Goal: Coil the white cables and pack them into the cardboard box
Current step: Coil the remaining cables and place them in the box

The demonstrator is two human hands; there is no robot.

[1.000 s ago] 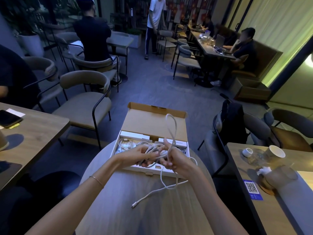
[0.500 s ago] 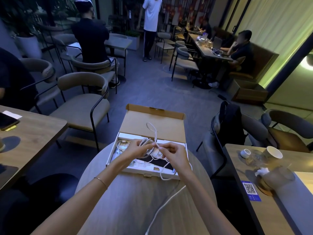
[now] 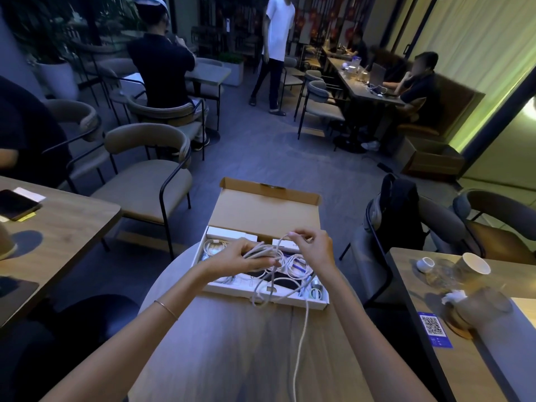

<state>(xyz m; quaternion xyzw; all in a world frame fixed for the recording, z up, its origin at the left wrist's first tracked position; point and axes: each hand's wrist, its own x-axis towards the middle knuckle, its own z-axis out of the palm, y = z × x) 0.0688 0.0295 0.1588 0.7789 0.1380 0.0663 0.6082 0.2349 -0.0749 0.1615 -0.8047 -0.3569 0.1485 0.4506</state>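
Lying at the far left, a dark phone [image 3: 16, 204] rests on a wooden side table [image 3: 66, 227] that the frame edge cuts off. Next comes the left hand [image 3: 240, 256], its fingers curled round a bundle of loops of the white cable [image 3: 262, 252], held just above the open cardboard box [image 3: 261, 294]. This cable is pale, thin and cord-like; several loops are gathered in the grip, one slack loop sags over the box's near wall, and a single loose strand trails down across the round table [image 3: 232, 358] and out of view at the bottom, so its end cannot be seen. Inside the box, at least three smaller white coils [image 3: 213, 246] lie already packed, along with two white rectangular packets at the far wall; dim light and the hands hide the rest of the contents. The box's brown lid stands open behind. The right hand [image 3: 314, 250] pinches one strand of the same cable between thumb and fingertips, raised slightly above the bundle. Farther right, another table holds one paper cup [image 3: 475, 264] and a small white cup [image 3: 425, 263].
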